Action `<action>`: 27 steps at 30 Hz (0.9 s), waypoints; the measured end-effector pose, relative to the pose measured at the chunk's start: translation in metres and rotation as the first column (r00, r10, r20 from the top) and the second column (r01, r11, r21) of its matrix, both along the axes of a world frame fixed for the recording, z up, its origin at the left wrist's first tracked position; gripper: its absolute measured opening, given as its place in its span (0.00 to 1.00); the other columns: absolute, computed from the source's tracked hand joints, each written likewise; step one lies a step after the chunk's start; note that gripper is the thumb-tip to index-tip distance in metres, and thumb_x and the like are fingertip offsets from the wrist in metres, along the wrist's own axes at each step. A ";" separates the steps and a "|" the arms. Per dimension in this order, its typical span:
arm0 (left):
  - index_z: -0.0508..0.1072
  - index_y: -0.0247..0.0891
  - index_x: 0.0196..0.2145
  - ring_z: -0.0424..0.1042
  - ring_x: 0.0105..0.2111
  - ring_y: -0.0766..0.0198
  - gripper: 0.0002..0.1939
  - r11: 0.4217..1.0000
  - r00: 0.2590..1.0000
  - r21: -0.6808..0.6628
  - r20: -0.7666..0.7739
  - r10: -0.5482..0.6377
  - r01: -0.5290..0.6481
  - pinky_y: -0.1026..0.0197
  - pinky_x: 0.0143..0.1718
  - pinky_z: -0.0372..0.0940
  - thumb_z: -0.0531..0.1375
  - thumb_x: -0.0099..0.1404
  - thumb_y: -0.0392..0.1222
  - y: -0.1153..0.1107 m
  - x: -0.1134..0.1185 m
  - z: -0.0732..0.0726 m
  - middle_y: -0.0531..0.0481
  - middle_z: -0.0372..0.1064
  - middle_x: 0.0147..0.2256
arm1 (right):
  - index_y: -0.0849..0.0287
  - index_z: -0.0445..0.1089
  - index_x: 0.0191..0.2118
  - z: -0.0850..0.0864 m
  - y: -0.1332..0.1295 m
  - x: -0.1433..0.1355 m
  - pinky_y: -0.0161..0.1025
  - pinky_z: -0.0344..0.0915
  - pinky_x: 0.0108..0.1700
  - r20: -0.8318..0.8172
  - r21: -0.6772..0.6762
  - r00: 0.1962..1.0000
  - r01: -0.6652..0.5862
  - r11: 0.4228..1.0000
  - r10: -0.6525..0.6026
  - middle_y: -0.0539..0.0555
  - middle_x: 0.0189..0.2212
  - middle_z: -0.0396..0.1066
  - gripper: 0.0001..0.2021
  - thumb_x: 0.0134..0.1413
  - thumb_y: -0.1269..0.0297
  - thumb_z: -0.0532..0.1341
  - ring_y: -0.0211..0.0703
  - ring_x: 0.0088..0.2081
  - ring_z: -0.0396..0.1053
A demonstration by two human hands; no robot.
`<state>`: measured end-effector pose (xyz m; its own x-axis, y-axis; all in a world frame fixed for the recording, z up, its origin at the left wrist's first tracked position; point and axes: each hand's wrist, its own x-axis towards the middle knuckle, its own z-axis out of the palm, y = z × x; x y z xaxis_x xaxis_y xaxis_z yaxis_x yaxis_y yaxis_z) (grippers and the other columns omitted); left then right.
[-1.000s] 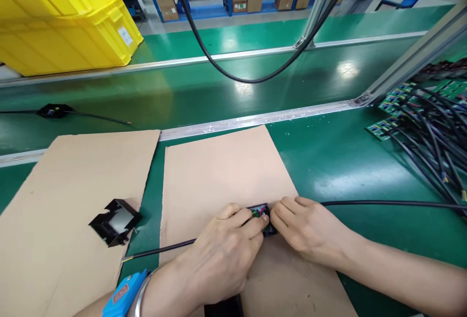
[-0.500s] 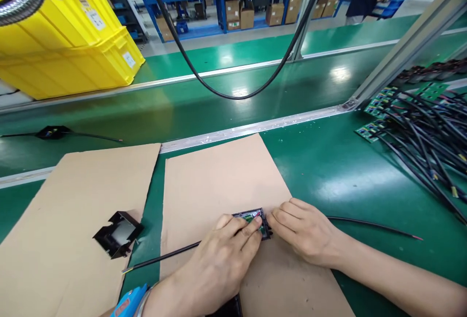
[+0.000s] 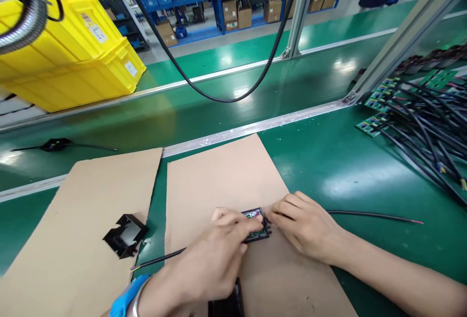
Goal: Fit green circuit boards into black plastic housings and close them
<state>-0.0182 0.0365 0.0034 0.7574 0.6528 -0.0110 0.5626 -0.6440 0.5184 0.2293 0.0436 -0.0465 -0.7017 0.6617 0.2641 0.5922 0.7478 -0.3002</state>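
A small black housing with a green circuit board in it lies on the middle cardboard sheet. My left hand covers its left part, a fingertip pressed on the board and the other fingers curled at the near edge. At the housing's right end, my right hand is closed in a pinch on the black cable, which comes out behind it with a reddish tip. Another black cable runs out to the left from under my left hand. Exactly where the cables enter the housing is hidden.
An open black case sits on the left cardboard sheet. Another black part lies below my left hand. Boards with black cables pile up at right. Yellow bins stand at back left; a black cable hangs in front.
My left hand has turned and shifted slightly left, its finger still on the board and its knuckles raised. More of the black part below it shows. My right hand stays nearly in place.
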 end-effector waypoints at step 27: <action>0.71 0.36 0.39 0.69 0.43 0.55 0.07 0.702 0.739 0.469 -0.141 0.659 -0.536 0.53 0.45 0.64 0.53 0.68 0.37 0.164 -0.103 0.044 0.44 0.67 0.42 | 0.61 0.72 0.40 0.083 0.219 0.014 0.44 0.63 0.44 0.072 0.216 0.963 0.238 0.947 -0.259 0.60 0.38 0.72 0.11 0.61 0.68 0.52 0.51 0.42 0.67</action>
